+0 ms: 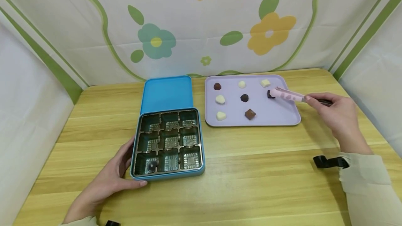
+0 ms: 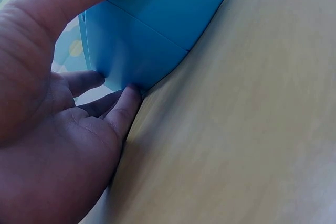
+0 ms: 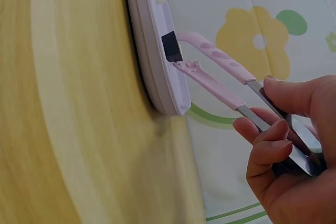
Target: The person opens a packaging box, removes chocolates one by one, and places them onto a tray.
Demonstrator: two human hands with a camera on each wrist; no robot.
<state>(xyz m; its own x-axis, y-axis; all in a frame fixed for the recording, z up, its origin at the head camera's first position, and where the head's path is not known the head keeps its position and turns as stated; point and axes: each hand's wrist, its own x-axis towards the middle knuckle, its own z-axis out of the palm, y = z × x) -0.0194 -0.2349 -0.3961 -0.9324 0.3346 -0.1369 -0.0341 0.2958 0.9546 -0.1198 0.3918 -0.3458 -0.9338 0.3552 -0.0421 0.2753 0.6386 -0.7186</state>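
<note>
My left hand holds the near left corner of a blue tin box, thumb along its front and fingers on its left side. The box has a dark plastic insert with several compartments; a dark round chocolate lies in the front left one. My right hand grips pink-tipped metal tongs. Their tips are at a dark square chocolate on the right part of a lilac tray; whether they pinch it I cannot tell.
White chocolates, a brown square chocolate, and darker round chocolates are spread over the tray. A blue lid lies behind the box. Patterned cloth hangs behind the wooden table.
</note>
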